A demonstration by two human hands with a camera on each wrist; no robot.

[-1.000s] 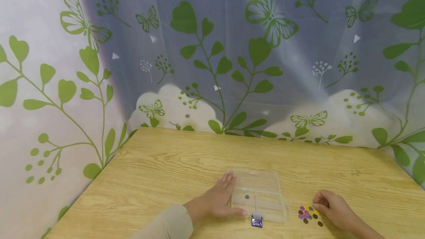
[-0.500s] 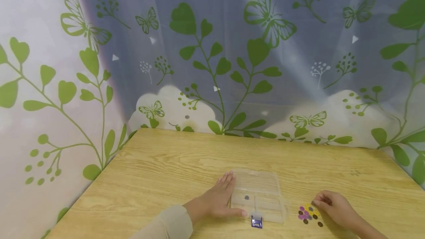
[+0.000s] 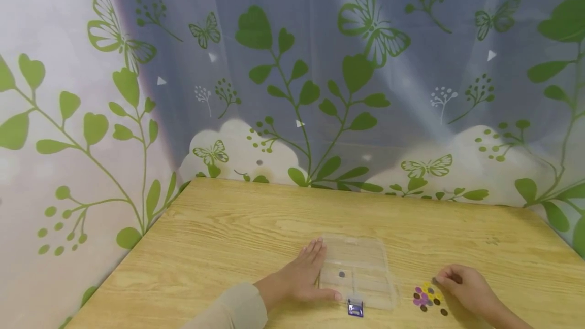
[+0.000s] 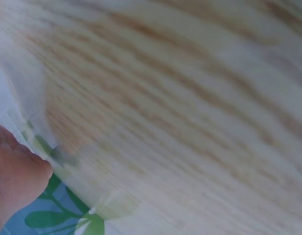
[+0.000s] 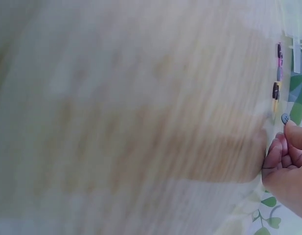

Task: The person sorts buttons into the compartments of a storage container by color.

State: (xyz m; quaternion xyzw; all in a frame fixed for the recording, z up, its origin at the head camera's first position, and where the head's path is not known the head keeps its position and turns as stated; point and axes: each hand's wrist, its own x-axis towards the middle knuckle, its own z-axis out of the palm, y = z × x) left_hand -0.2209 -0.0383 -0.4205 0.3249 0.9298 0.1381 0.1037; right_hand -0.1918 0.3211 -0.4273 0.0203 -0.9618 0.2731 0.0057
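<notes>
My left hand (image 3: 303, 274) rests along the left side of a clear plastic compartment box (image 3: 358, 252), its fingers straight and the thumb reaching along the front edge. One grey button (image 3: 342, 274) lies inside a left compartment. The box has a blue latch (image 3: 355, 308) at its front. To the right, my right hand (image 3: 466, 283) pinches a grey button (image 5: 285, 118) between thumb and finger; its holes show in the right wrist view. Just left of that hand lies a loose cluster of purple, yellow, grey and dark buttons (image 3: 424, 297).
All of this is on a wood-grain table (image 3: 237, 222). Behind it hangs a curtain (image 3: 320, 65) printed with green leaves and butterflies. A faint small mark or clear piece (image 3: 492, 240), too indistinct to tell, is at the right of the table.
My right hand has picked a grey button from the cluster's far edge and now holds it between its fingertips. The left hand stays on the box. The head view has shifted slightly.
</notes>
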